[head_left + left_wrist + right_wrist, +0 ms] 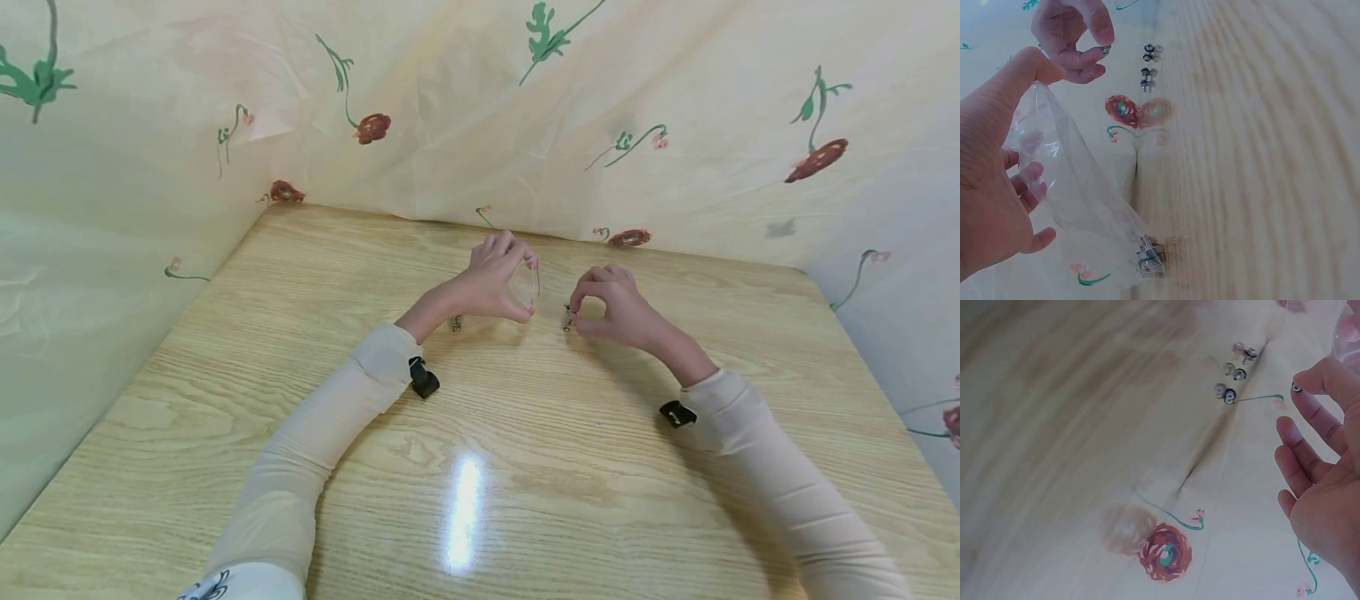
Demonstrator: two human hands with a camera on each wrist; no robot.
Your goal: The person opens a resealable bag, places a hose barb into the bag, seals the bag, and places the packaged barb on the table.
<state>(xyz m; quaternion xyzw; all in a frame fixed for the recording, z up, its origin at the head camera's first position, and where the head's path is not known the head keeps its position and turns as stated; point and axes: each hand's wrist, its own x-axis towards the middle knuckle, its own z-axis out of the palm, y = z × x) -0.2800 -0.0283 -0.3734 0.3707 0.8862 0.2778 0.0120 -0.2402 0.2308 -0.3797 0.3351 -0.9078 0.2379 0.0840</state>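
My left hand (491, 279) holds a clear plastic bag (1079, 162), its mouth stretched between the thumb and the bent fingers. Small metal screws (1150, 257) lie clustered in the bag's bottom corner, which rests on the table. To the right, my right hand (618, 308) pinches one small metal screw (1296, 387) between thumb and index finger, while its other fingers stay loosely bent. Beside that hand, several more metal screws (1230, 395) with dark rings stand in a short row on the table. The exact shape of the pinched piece is too small to tell.
The wood-grain table (525, 433) is glossy and reflects a bright light strip. Behind and at the sides hangs a pale flowered cloth (450, 100) that meets the table's back edge. Black straps (423, 379) sit at both sleeve cuffs.
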